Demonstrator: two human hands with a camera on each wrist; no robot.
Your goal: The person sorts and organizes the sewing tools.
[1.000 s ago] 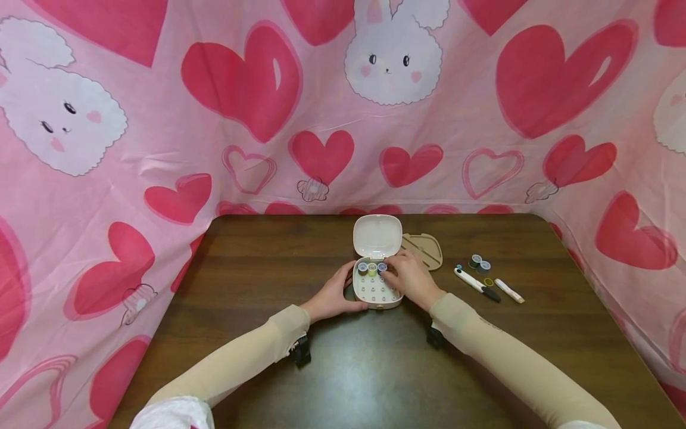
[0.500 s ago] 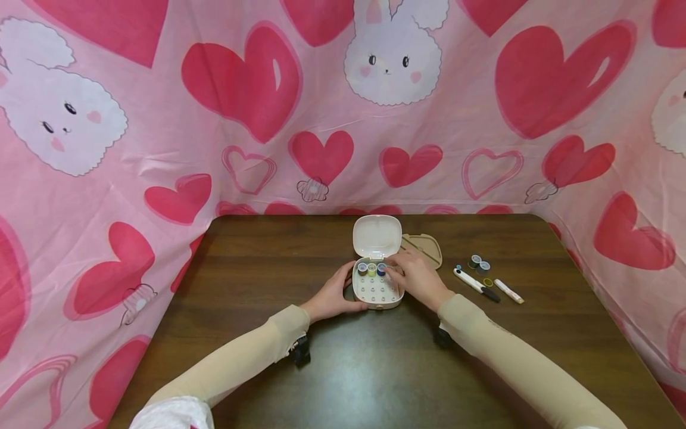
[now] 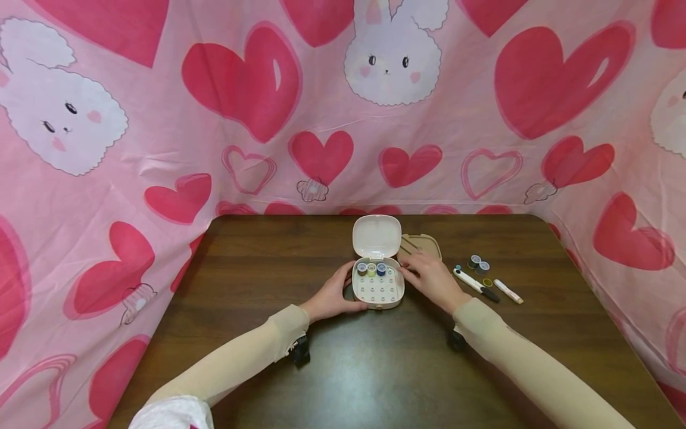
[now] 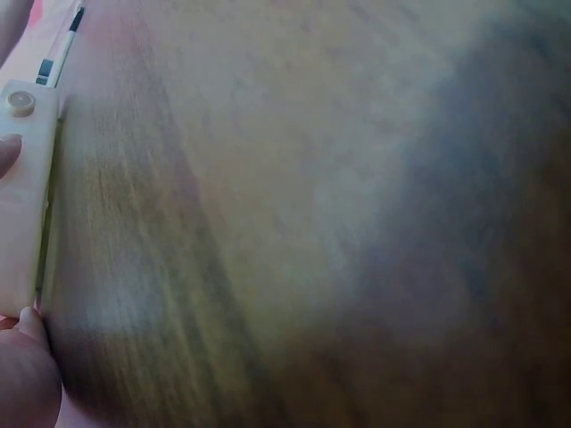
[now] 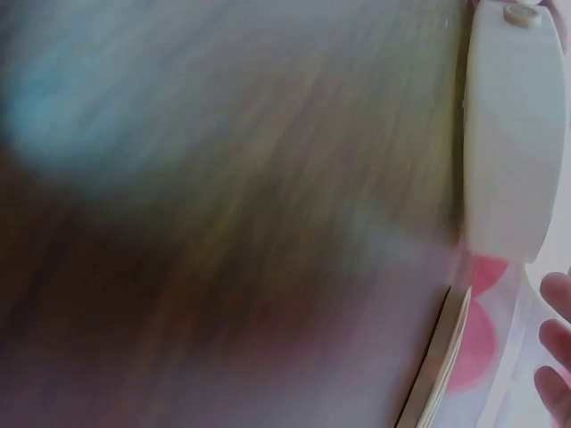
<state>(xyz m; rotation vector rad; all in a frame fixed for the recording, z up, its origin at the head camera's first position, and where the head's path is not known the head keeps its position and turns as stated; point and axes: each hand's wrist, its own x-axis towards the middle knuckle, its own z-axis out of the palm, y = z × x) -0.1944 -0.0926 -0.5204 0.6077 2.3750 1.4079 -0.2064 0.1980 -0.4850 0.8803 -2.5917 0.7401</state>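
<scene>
A white sewing box [image 3: 378, 302] stands on the table with its lid [image 3: 377, 235] raised at the back. Rows of small pegs line its inside. Along the back row sit a dark thread spool [image 3: 362, 270], a yellow-green spool [image 3: 371, 270] and a blue spool [image 3: 381, 270]. My left hand [image 3: 333, 294] holds the box's left side, thumb at the front corner. At the right rim is my right hand [image 3: 433, 280], its fingers loosely bent and holding nothing visible. In the right wrist view, its fingertips [image 5: 555, 339] appear apart from the box wall [image 5: 513, 134].
A beige cover [image 3: 431, 243] lies behind my right hand, which partly hides it. Farther right are two more spools [image 3: 483, 267], a white tool with a black end [image 3: 471, 282], a yellow ring [image 3: 487, 282] and a short white stick [image 3: 508, 291]. Printed cloth [image 3: 321, 173] hangs behind the table.
My right hand has let go of the blue spool and moved right to the box's rim, leaving the spool in the back row. The left hand stays on the box.
</scene>
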